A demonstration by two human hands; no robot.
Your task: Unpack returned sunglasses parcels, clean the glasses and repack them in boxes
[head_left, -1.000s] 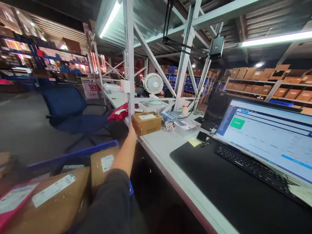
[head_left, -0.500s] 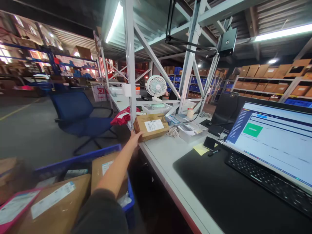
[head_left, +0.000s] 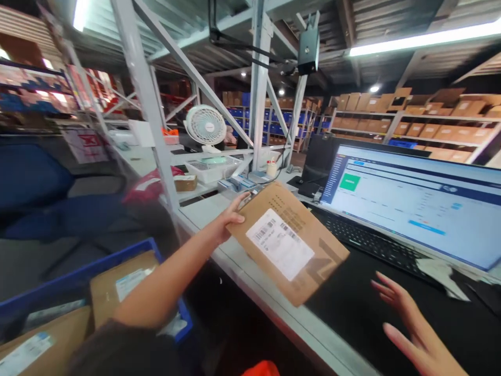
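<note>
My left hand point(head_left: 230, 216) is closed on the upper left end of a brown cardboard box point(head_left: 262, 284), which hangs tilted over the front edge of the desk. A white shipping label point(head_left: 279, 244) covers much of its face, with dark printing beside it. To the right, apart from the box, my right hand point(head_left: 405, 313) hovers above the black desk mat point(head_left: 344, 313), fingers spread and holding nothing. The keyboard point(head_left: 376, 245) lies beyond it, before the monitor point(head_left: 415, 209).
A blue crate point(head_left: 144, 248) with labelled parcels stands low on the left, near a blue chair point(head_left: 35, 172). A metal post point(head_left: 144, 94) rises at the desk's left end. Behind are a small fan point(head_left: 206, 125), a white basket point(head_left: 213, 169) and a crumpled tissue point(head_left: 442, 274).
The box has been lifted off the desk, brought nearer and to the right, and tilted in my left hand. My right hand has come into view. The camera has turned right.
</note>
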